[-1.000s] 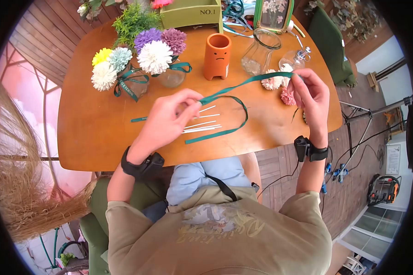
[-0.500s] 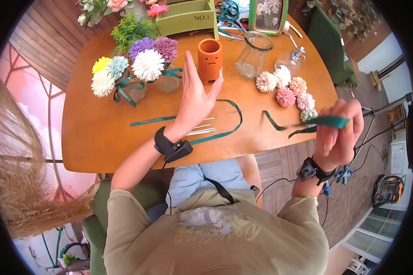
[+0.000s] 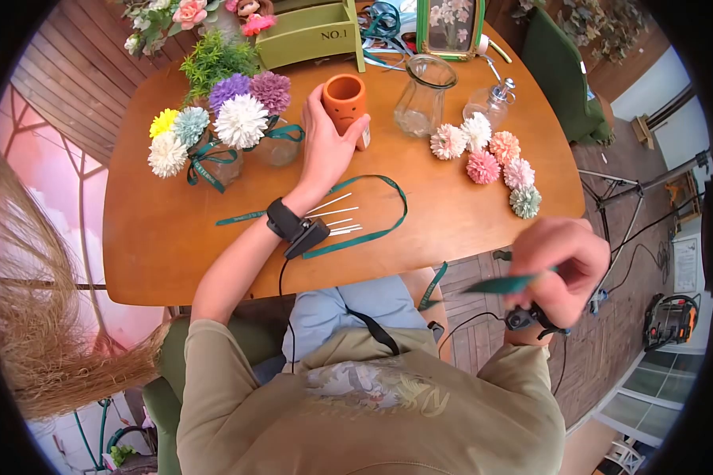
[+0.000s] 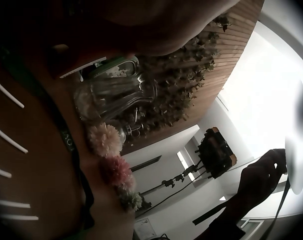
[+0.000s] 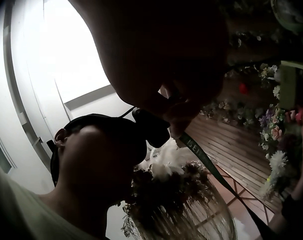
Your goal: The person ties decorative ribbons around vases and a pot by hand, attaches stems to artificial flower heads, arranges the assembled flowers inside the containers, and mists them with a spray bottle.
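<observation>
My left hand (image 3: 326,150) grips an orange flowerpot (image 3: 347,96) with a frowning face, fingers along its left side and thumb across its front right. Off the table's front right edge, my right hand (image 3: 564,265), raised and blurred, pinches a dark green ribbon (image 3: 495,285) whose loose end trails toward the lap. The same ribbon (image 5: 211,167), with pale lettering, hangs from the fingertips in the right wrist view. A second green ribbon (image 3: 405,207) lies looped on the table, around several thin white sticks (image 3: 334,211).
Pompom flowers (image 3: 483,166) lie at the right near a glass vase (image 3: 421,99) and a spray bottle (image 3: 491,99). On the left stand ribbon-tied jars (image 3: 281,146) of flowers. A green wooden box (image 3: 309,39) and a picture frame (image 3: 449,28) stand at the back.
The left hand has let go of the ribbon, reached forward and taken hold of the flowerpot. The right hand has carried the ribbon right and back toward the body, off the table.
</observation>
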A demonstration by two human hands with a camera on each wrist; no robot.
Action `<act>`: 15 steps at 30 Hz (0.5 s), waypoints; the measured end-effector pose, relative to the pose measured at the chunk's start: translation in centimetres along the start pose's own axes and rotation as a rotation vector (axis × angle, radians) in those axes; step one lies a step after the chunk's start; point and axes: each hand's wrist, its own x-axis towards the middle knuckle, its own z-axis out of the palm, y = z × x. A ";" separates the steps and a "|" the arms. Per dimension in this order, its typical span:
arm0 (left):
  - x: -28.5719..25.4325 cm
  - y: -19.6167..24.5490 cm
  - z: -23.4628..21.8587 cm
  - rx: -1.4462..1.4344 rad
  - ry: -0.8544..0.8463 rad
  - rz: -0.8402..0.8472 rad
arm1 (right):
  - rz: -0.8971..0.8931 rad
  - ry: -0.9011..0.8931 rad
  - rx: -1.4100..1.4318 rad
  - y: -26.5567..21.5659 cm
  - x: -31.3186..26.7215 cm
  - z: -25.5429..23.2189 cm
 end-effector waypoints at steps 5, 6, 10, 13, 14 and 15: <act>-2.8 1.1 -1.6 -0.071 -0.061 -0.025 | 0.146 -0.131 -0.132 2.4 2.5 1.7; -3.4 1.6 -2.1 -0.102 -0.079 -0.042 | 0.171 -0.153 -0.177 3.4 2.9 2.1; -5.2 3.2 -3.8 -0.147 -0.133 -0.058 | 0.309 -0.200 -0.150 5.9 5.6 4.1; -5.8 3.3 -4.5 -0.185 -0.191 -0.020 | 0.119 -0.126 -0.236 10.1 7.7 5.2; -5.8 3.3 -4.7 -0.193 -0.219 0.012 | 0.164 -0.128 -0.297 11.0 8.5 5.2; -6.0 3.3 -5.0 -0.201 -0.248 0.042 | 0.164 -0.129 -0.298 11.9 9.1 5.2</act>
